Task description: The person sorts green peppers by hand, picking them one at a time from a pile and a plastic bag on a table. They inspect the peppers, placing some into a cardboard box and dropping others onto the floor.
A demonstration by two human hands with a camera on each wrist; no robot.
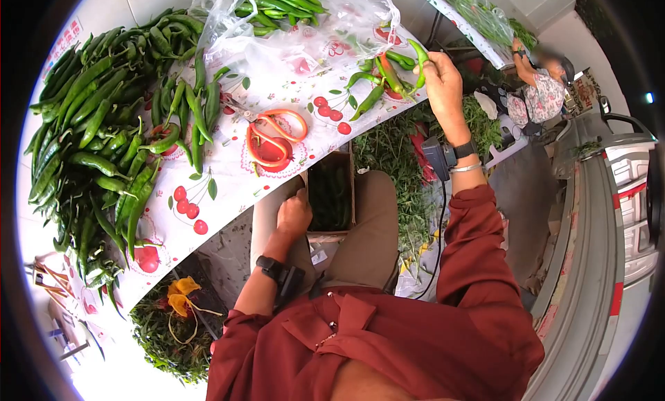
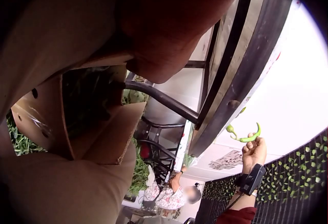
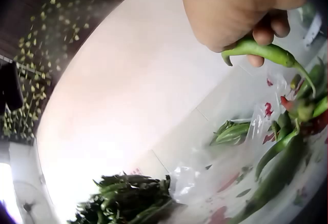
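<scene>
A curved light-green pepper (image 1: 420,63) is pinched in my right hand (image 1: 443,82) above the table's right end; the right wrist view shows the pepper (image 3: 271,53) under the fingers of the hand (image 3: 241,13). Just below and left of it lie several peppers (image 1: 369,103), one partly red. My left hand (image 1: 294,214) rests at my thigh beside an open carton (image 1: 355,193) holding dark green peppers; its fingers look curled, with nothing visible in them. Orange-handled scissors (image 1: 299,127) lie on the flowered tablecloth (image 1: 228,193).
A large heap of green peppers (image 1: 90,138) covers the table's left side. Behind, a clear plastic bag (image 1: 270,48) holds more peppers. Leafy greens (image 1: 395,165) lie on the floor right of the carton. Another person (image 1: 544,96) is at the upper right.
</scene>
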